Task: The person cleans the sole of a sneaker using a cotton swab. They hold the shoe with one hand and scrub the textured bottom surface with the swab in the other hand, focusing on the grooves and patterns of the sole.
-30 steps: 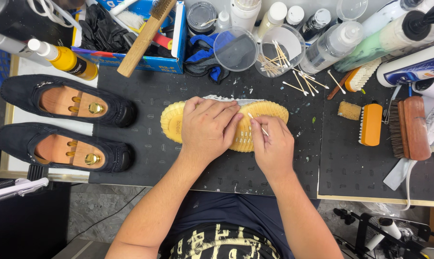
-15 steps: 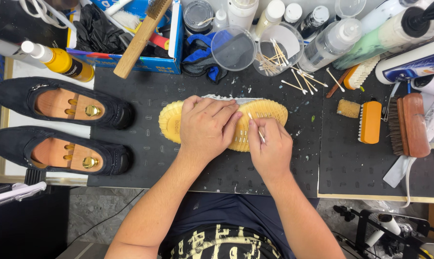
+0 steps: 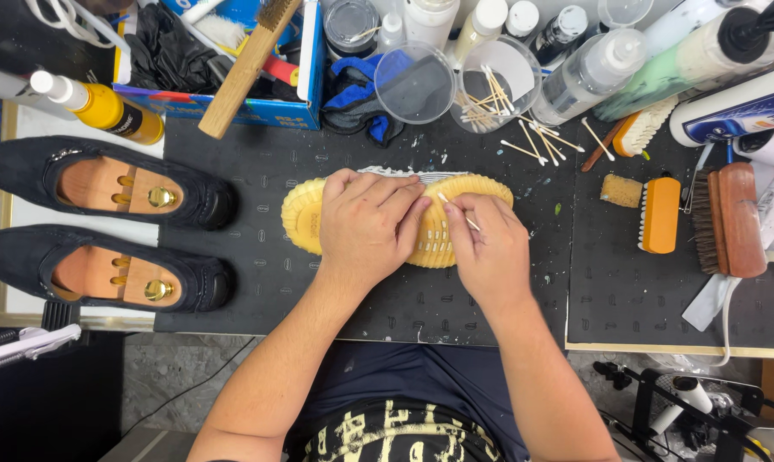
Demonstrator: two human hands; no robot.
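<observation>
The black work mat (image 3: 258, 282) covered the bench, and every position below is given relative to the yellow-soled shoe (image 3: 305, 214) lying sole-up at the mat's centre.

To the left of the shoe, partly off the mat, lay two black loafers (image 3: 104, 184) with wooden shoe trees inside. Behind the shoe stood a blue box (image 3: 233, 107) with a wooden-handled brush (image 3: 250, 64) propped across it, and right of that box a clear tub (image 3: 498, 85) held cotton swabs, with loose swabs scattered on the mat beside it. To the right of the shoe lay an orange-backed brush (image 3: 662, 216) and a brown bristle brush (image 3: 729, 224).

My left hand (image 3: 365, 227) lay flat across the middle of the sole, fingers together and pressing down, so the shoe sat directly under my palm with its heel end showing to the left. My right hand (image 3: 489, 248) rested on the toe end of the sole, its fingertips pinched shut around a thin cotton swab (image 3: 459, 214). The swab slanted up and left, its tip meeting the ribbed sole just beside my left fingertips.

The middle of the sole was hidden under both hands. The shoe's upper showed only as a pale strip along the far edge. The lower end of the swab was covered by my right fingers. The bottles along the back edge were cut off by the frame.
</observation>
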